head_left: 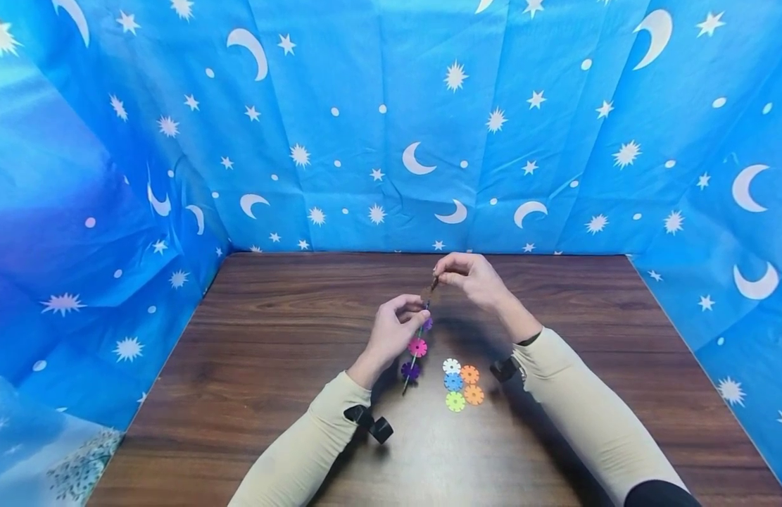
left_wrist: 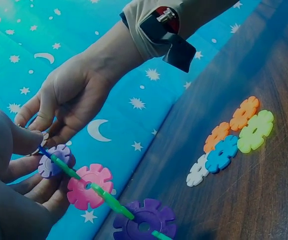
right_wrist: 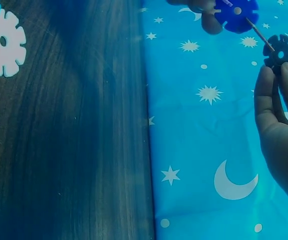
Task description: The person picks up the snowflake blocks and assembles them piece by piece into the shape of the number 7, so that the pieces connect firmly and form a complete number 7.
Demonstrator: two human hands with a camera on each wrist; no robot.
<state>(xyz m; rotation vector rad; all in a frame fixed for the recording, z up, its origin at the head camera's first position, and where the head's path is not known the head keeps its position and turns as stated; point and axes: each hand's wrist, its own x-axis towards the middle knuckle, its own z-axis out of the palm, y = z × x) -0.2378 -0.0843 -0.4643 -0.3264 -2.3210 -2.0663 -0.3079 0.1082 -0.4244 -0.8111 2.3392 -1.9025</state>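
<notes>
A chain of slotted snowflake discs runs below my left hand (head_left: pixel 393 329), whose thumb and fingers pinch it near its upper end. It includes a light purple disc (left_wrist: pixel 55 161), a pink disc (left_wrist: pixel 90 186) and a dark purple disc (left_wrist: pixel 144 221), with narrow green pieces (left_wrist: pixel 110 200) seen edge-on between them. Above and to the right, my right hand (head_left: pixel 476 279) pinches a dark brown disc (right_wrist: pixel 280 51) by its rim. A thin edge-on piece (right_wrist: pixel 261 36) spans from this disc to a blue-violet disc (right_wrist: pixel 237 14) at the left hand's fingers.
Loose discs lie grouped on the wooden table (head_left: pixel 289 296), right of the chain: a white disc (head_left: pixel 451 366), a blue disc (head_left: pixel 453 382), a lime disc (head_left: pixel 455 402) and two orange discs (head_left: pixel 474 395). A blue star-patterned cloth (head_left: pixel 365 183) hangs behind the table.
</notes>
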